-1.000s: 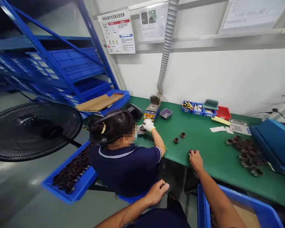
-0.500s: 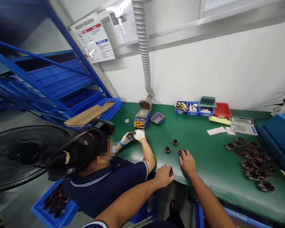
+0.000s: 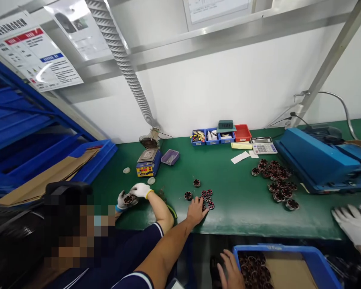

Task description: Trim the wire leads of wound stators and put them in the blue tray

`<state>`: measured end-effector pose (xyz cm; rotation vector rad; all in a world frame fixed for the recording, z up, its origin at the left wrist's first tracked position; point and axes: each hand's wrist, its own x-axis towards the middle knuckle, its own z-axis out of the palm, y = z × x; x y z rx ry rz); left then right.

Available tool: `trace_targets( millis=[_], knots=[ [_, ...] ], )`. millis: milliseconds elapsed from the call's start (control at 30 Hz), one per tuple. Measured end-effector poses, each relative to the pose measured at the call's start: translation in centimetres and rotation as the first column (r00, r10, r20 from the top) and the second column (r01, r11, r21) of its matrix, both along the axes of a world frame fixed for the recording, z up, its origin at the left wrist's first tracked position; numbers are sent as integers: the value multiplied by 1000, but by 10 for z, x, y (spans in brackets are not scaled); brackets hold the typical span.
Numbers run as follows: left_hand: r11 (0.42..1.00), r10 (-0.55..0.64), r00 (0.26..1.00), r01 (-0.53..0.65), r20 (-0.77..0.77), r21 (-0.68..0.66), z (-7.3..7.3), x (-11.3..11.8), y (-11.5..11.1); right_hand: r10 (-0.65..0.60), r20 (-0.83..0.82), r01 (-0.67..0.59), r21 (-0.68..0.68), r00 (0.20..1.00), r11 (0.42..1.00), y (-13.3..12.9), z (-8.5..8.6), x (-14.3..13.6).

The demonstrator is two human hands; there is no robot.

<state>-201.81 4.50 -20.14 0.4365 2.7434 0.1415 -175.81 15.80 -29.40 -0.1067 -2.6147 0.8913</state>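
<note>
My left hand [image 3: 197, 210] rests on the green table, its fingers and thumb curled around a small round motor part [image 3: 203, 206], partly hidden under the hand. Close by lies a tight cluster of the same silver-rimmed, black and red motor parts [image 3: 208, 198]. Two single ones [image 3: 188, 195] stand apart to its left and behind. Lower down, my right hand [image 3: 232, 271] hovers by the left edge of a blue crate [image 3: 284, 248], fingers spread and holding nothing visible. Several dark round motor parts [image 3: 252, 267] sit in the crate's left side, beside brown cardboard.
At left a co-worker's gloved hands [image 3: 140, 190] hold a motor part near a blue and yellow device [image 3: 149, 162]. Another gloved hand [image 3: 351, 226] is at far right. A pile of motor parts [image 3: 275, 170] lies by a calculator [image 3: 263, 145] and a blue machine [image 3: 321, 158].
The view has swung right and down. My left hand has moved from the table edge onto the cluster. My right hand has left the cluster and come down beside the crate.
</note>
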Motion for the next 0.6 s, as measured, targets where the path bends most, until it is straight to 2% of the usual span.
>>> trace_targets(
  millis=[133, 200, 300, 367, 433, 500, 600],
  knots=[
    [992, 65, 998, -66, 5, 108, 19, 29, -8, 84, 128, -78, -55, 988, 995, -22, -9, 15],
    [981, 66, 997, -72, 38, 179, 33, 58, -20, 147, 204, -135, -74, 968, 988, -33, -11, 15],
    [956, 32, 990, -71, 140, 283, 50, 121, -50, 273, 344, -258, -89, 898, 962, -48, -10, 9],
    [938, 41, 974, -114, 222, 327, 54, 168, -78, 353, 457, -350, -94, 817, 932, -57, -6, 6],
    [917, 129, 947, -226, 293, 327, 52, 215, -112, 411, 567, -439, -94, 714, 893, -66, 0, 6],
    [878, 278, 896, -383, 345, 287, 47, 259, -151, 439, 661, -520, -86, 609, 850, -73, 5, 10],
    [767, 522, 757, -618, 392, 174, 37, 334, -214, 436, 755, -622, -47, 491, 782, -87, 10, 24]
  ],
)
